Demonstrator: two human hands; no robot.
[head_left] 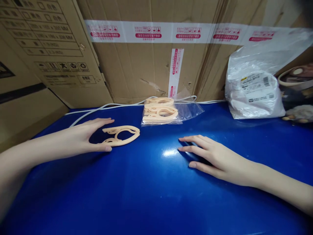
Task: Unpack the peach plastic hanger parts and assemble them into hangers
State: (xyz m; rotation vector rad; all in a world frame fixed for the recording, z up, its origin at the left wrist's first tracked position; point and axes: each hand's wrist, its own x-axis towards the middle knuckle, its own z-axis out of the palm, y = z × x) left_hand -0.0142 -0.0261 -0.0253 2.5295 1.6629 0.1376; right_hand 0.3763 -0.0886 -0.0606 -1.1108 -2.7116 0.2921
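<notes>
A beige folding clothes hanger [132, 139], folded up into a loop, lies flat on the blue tabletop [146, 189]. Around its left end my left hand [84, 135] is spread, thumb on the near side and fingers on the far side; the thumb seems close to or against the hanger, but I cannot tell whether they touch. My right hand [215, 158] rests to the right with fingers stretched apart, holding nothing, its fingertips at or just over the surface. Farther back, a clear plastic bag [190, 109] contains several similar folded beige hangers [160, 112].
Large cardboard boxes [137, 65] stand along the back and left side. A white cable [97, 108] runs along the table's rear edge. At the back right sits a white plastic parcel bag [256, 91] with labels, beside dark and fluffy items [299, 112].
</notes>
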